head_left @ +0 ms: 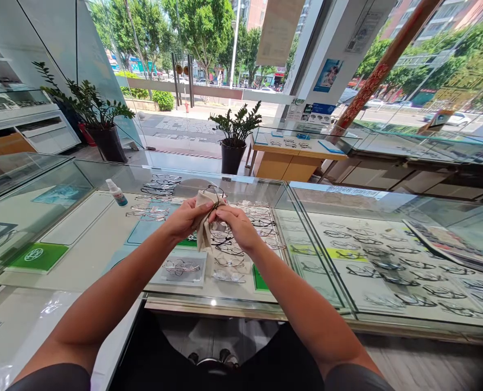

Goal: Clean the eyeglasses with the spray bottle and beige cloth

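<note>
2 hands meet over the glass counter (172, 302), working a cloth around 1 pair of glasses.
The left hand (184, 218) is clamped on the beige cloth (204, 217), its thumb pressing down; the right hand (236, 221) pinches the dark-framed glasses (217, 205) beside it, fingertips together. The glasses are above the counter, 1 curved rim pointing away toward the window; their long axis is partly hidden by fingers and cloth. Farther left stands 1 spray bottle (116, 193).

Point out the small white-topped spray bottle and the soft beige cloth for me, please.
Small white-topped spray bottle (116, 194): head view, middle of its body.
Soft beige cloth (203, 231): head view, its hanging lower part.
</note>
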{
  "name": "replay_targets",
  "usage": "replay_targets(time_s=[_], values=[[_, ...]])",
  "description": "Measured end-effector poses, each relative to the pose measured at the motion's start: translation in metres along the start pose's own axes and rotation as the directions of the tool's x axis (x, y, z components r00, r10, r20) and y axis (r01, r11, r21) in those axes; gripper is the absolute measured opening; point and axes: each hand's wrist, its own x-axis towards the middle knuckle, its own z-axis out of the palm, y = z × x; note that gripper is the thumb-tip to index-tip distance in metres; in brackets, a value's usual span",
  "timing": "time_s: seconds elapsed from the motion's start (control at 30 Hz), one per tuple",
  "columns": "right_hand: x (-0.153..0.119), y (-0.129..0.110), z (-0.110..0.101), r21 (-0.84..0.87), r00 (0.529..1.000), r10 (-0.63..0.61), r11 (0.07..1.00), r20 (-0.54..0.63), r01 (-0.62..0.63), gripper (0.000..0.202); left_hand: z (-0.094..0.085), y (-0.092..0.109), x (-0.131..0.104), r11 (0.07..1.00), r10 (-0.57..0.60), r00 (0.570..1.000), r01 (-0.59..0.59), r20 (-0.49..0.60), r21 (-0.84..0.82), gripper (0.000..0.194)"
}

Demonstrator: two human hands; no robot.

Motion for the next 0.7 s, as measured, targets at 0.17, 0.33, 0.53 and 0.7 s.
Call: replay_targets(time_s=[0.17, 0.33, 0.53, 0.7], values=[[-0.0007, -0.0006, -0.0023, -0.018, 1.0, 0.018, 1.0, 0.009, -0.018, 0.037, 0.0024, 0.0022, -0.0013, 0.998, 0.034, 0.999, -0.035, 0.014, 0.053, 0.048], [-0.0014, -0.0041, -0.002, -0.063, 0.999, 0.006, 0.998, 0.048, -0.003, 0.038, 0.0044, -0.0013, -0.0018, 0.99, 0.099, 0.994, -0.093, -0.055, 0.105, 0.046], [-0.0016, -0.0058, 0.0005, -0.083, 0.997, -0.025, 0.996, 0.074, 0.031, 0.039, 0.0049, -0.0036, -0.0029, 0.985, 0.132, 0.988, -0.122, -0.077, 0.126, 0.048], [-0.0027, -0.0073, 0.0005, -0.136, 0.993, -0.023, 0.99, 0.113, 0.039, 0.036, 0.0045, -0.0021, -0.0036, 0.98, 0.139, 0.985, -0.122, -0.102, 0.155, 0.049]])
